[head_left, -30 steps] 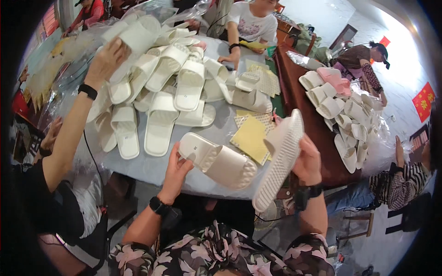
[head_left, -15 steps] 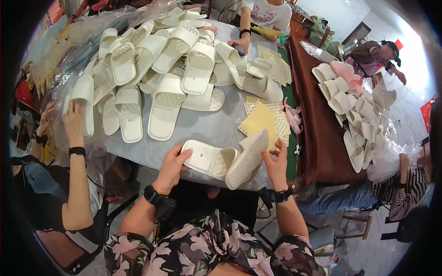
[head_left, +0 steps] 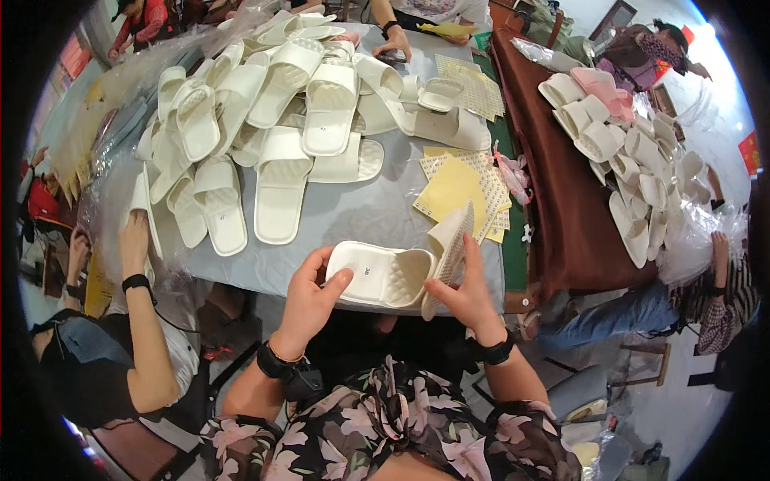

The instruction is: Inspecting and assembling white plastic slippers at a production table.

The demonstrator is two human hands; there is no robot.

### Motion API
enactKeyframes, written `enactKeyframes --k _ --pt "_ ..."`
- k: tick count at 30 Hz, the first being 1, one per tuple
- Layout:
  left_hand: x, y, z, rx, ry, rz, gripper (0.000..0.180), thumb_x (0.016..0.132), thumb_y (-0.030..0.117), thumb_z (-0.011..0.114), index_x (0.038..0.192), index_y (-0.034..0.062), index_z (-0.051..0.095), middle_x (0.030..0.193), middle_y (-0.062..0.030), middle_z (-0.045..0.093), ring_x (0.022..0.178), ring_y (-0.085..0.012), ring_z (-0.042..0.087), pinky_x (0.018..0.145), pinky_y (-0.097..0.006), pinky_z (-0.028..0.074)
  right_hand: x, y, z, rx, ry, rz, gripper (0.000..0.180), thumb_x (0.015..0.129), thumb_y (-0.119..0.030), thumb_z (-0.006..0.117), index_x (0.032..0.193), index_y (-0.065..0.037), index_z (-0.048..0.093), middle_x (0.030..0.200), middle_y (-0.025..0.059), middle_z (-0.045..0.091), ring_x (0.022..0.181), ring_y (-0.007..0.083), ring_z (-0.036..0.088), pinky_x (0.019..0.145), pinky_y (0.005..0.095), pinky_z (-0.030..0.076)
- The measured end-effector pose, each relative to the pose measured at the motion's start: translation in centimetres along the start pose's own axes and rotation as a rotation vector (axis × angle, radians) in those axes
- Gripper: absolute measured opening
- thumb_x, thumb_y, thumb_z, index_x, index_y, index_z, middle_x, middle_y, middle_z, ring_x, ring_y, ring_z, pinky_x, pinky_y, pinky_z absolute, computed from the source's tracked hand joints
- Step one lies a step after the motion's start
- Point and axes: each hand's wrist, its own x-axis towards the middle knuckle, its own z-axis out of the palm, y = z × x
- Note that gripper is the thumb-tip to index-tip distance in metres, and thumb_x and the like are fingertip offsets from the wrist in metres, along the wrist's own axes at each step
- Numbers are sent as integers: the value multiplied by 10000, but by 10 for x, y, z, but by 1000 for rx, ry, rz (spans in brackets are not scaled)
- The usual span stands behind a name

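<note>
Near edge of the grey-covered surface [head_left: 361, 212], directly in front of the person. Left hand [head_left: 309, 301] has its grip clamped on a cream slide slipper [head_left: 377, 274], thumb over the top near the heel end, fingers curled beneath; the slipper lies flat, strap side up, at the surface's near edge. Right hand [head_left: 465, 293] holds a second cream slipper [head_left: 447, 252] stood on edge, textured sole facing the camera, grip closed on its lower part with fingers spread along the sole; this slipper touches the toe end of the flat one. Both wrists carry dark bands. Just beyond the right hand, a stack of yellow sheets [head_left: 459, 186] with dotted cream sheets under them. Farther back, a large heap of cream slippers [head_left: 273, 120] spreads over the middle and left of the surface, some stacked, some tilted. At the left edge, another person's hand [head_left: 135, 240] rests against the heap's side, black band on the wrist. At the far edge, a third person's hand [head_left: 393, 40] lies on the surface. To the right, a brown-covered table [head_left: 553, 200] bears a further pile of pale slippers [head_left: 634, 144], one or two pink.
</note>
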Motion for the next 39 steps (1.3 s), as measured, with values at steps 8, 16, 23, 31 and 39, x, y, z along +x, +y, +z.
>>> enactKeyframes --k 8,16,23,31,39 --pt "1 -38 -15 -31 24 -163 354 934 106 634 1237 -53 545 1101 -89 640 932 -123 615 807 -257 506 23 -53 -24 906 6 -234 617 815 -60 711 1374 -20 453 1576 174 195 1431 266 293 1054 336 388" --pt "-9 -62 -19 -142 67 -345 293 950 116 595 1206 -23 556 1097 -65 624 918 -121 639 768 -260 551 45 -60 -16 702 23 -263 301 857 21 602 1157 -11 607 1434 136 413 1235 214 523 963 313 486" --pt "2 -86 -52 299 138 0 415 927 133 604 1298 -39 531 1120 -121 620 1020 -182 592 871 -303 483 0 -11 -3 12 14 36 447 783 -154 754 1157 12 573 1163 177 553 1010 299 596 823 357 510" --pt "27 -58 -24 801 54 -28 487 855 221 726 1230 -44 560 1008 -94 650 865 -198 613 756 -323 502 -24 -27 52 -292 125 -166 839 711 -270 789 1401 -17 383 1383 283 399 1183 471 456 1017 516 383" --pt "8 -52 -49 123 65 -272 293 913 167 667 1145 2 597 936 -23 655 764 -83 617 648 -236 510 44 -23 21 -181 -30 -476 751 644 -22 672 1360 -95 460 1390 240 417 1247 437 437 1059 497 359"
